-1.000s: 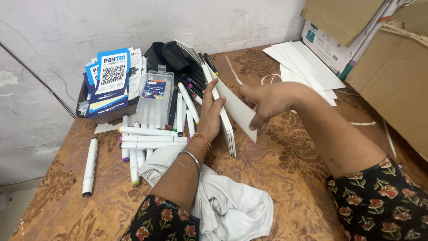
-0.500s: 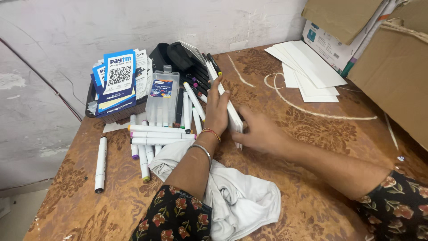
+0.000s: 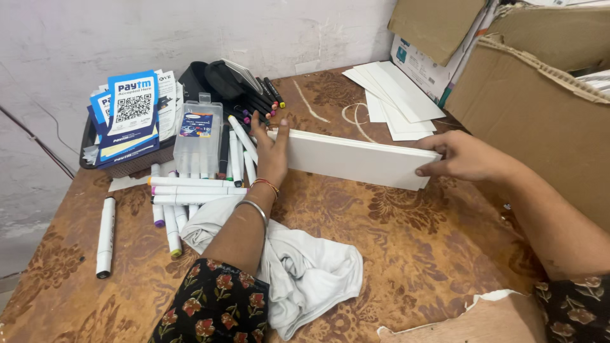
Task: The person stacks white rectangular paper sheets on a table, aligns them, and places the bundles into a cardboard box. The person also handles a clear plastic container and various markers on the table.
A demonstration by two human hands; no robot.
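Grip: left hand [image 3: 272,154] flat vs end of white card stack [image 3: 356,159], right hand [image 3: 459,156] pinching other end (on brown patterned surface [image 3: 406,248]); press evenly, square edges.

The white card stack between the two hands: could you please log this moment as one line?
left hand: flat against stack's left end | right hand: gripping right end | white card stack: on edge on brown table | markers: left of stack

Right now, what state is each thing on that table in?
Stack of white sheets: stood on edge, held between both hands.
Left hand: flat against one end.
Right hand: gripping the other end.
White cloth: crumpled.
Markers: capped, lying loose.
Clear plastic case: shut.
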